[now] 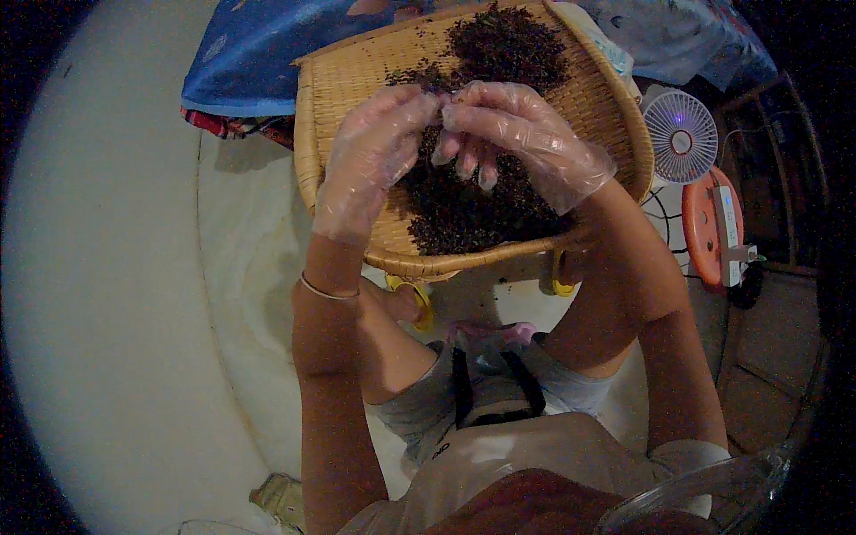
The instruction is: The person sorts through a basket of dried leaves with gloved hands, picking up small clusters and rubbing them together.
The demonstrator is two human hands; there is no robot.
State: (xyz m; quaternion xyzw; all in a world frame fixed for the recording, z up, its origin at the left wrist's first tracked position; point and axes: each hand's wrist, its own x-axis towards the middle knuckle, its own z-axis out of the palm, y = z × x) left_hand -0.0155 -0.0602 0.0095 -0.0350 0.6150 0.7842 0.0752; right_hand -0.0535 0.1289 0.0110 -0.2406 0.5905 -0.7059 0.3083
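A large woven bamboo tray [357, 82] lies in front of me, with small, dark, loose pieces like berries or dried plant bits [477, 209] heaped in its near part. A second dark heap [508, 49] sits at its far side. Both my hands wear clear plastic gloves and meet above the tray. My left hand [379, 156] pinches with its fingertips against those of the right. My right hand [526, 134] pinches with thumb and forefinger, its other fingers curled loosely below. Whatever is between the fingertips is too small to make out.
A small white fan [680, 138] stands right of the tray. Beside it, a white power strip [729, 234] lies on an orange stool [702, 223], with cables around. Blue patterned cloth [254, 58] hangs beyond the tray. My knees and yellow slippers [412, 303] are at the near edge.
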